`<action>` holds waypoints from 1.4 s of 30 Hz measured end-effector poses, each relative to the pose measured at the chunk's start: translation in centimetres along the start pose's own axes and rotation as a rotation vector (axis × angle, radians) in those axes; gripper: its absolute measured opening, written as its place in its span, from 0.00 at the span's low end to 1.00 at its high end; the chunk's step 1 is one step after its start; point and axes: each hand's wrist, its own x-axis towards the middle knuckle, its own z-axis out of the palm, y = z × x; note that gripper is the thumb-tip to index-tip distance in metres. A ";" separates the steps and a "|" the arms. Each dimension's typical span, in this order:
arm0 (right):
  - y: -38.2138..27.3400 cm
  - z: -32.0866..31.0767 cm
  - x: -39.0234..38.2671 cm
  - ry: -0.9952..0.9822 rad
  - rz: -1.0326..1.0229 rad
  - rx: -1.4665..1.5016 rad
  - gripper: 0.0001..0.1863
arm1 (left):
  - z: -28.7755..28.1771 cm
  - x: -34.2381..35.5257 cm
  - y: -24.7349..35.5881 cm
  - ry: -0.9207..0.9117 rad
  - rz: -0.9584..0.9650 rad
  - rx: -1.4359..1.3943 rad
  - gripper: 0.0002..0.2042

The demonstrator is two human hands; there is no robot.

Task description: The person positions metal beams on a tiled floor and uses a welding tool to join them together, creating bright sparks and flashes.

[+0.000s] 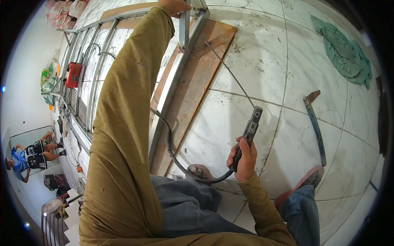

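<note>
The right hand (243, 158) is wrapped firmly around the dark handle of a welding electrode holder (247, 135), held low over the white tiled floor (262, 61) in front of the person's knees. A thin welding rod (230, 73) juts from the holder's head and slants up toward the wooden plank (193, 90) and the corner of the metal gate frame (180, 78) that lies on it. A thick black cable (174, 153) trails from the butt of the handle and loops back under the frame. The holder looks rigid and moderately heavy, with the stiff cable likely to tug at its rear; the insulated handle is the sensible place to hold it, well clear of the bare rod, which seems slender and easy to bend or snap. The left hand (174, 6) reaches far out to the top of the view, at an upright steel bar (184, 24) on the frame; how tightly it closes I cannot tell, since the edge cuts it off. A chipping hammer (315, 123) lies on the tiles to the right, well apart, and a green cloth (344, 51) lies beyond it.
</note>
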 end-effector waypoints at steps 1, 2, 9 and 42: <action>0.0 0.0 0.0 -0.005 0.001 0.004 0.17 | -0.1 0.0 -0.1 0.004 0.013 0.052 0.23; 0.0 0.0 0.0 -0.009 0.002 0.007 0.17 | -0.2 0.0 -0.2 0.008 0.027 0.105 0.24; -0.1 -0.2 0.2 -0.006 -0.025 -0.002 0.16 | 1.9 -0.8 1.9 0.693 0.264 0.363 0.33; -0.9 2.3 1.5 -0.069 -0.137 -0.187 0.12 | -0.7 -0.9 3.1 0.064 -0.079 0.137 0.15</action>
